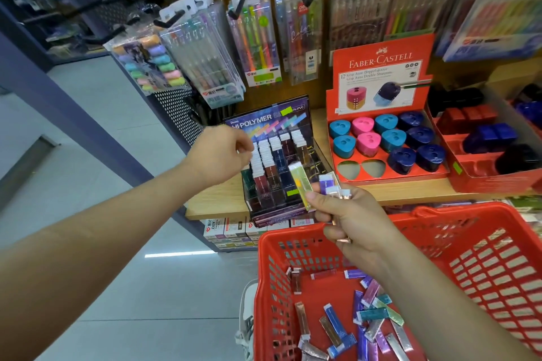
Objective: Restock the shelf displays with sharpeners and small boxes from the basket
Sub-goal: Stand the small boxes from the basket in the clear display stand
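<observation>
The right hand point(349, 220) grips some small shiny boxes point(302, 184) over the red plastic basket point(440, 214); they look light and slippery, best pinched on the long sides; the left hand point(218, 152) curls at the dark box display point(281, 161), its hold unclear.

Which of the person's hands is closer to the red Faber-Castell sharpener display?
Right. The right hand, holding small boxes, is just below the front left corner of the Faber-Castell sharpener display; the left hand is farther left, at the Hi-Polymer display.
</observation>
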A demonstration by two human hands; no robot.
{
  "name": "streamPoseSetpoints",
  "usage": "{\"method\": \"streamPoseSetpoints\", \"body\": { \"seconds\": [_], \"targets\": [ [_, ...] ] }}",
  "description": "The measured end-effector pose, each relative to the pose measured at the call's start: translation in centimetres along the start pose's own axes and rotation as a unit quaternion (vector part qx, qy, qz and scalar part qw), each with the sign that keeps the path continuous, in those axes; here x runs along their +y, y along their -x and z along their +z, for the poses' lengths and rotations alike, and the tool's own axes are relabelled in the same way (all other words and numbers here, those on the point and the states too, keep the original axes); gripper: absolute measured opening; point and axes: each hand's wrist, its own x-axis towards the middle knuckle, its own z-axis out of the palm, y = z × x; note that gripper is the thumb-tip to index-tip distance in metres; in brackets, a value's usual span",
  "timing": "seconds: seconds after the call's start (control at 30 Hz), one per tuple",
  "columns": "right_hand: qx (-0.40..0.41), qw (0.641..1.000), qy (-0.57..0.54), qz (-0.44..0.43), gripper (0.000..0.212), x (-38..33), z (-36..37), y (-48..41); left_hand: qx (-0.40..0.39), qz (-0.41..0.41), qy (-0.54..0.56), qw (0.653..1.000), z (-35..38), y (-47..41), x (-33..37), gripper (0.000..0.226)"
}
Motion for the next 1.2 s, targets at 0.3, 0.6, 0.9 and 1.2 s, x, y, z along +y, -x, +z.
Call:
{"method": "streamPoseSetpoints", "body": {
  "seconds": [0.3,0.6,0.9,1.2],
  "targets": [
    [-0.012,0.998,0.037,-0.040,0.014,-0.4,0.5,0.3,-0.205,-0.044,0.362,0.908,-2.0,1.6,5.3,0.014],
    [-0.020,0.983,-0.178,0.042,0.031,-1.4,-0.9,-0.5,0.017,-0.053,0.172,0.984,-2.7,-0.4,0.9,0.005],
    [0.003,0.986,-0.155,0.058,0.023,-1.5,-2.0,-0.5,-0.028,-0.091,0.245,0.965,-2.0,-0.5,1.1,0.004],
    [0.015,0.990,-0.119,0.077,0.009,-1.3,-2.7,-1.3,-0.038,0.000,0.075,0.996,-1.2,-0.3,1.3,0.008]
  ]
}}
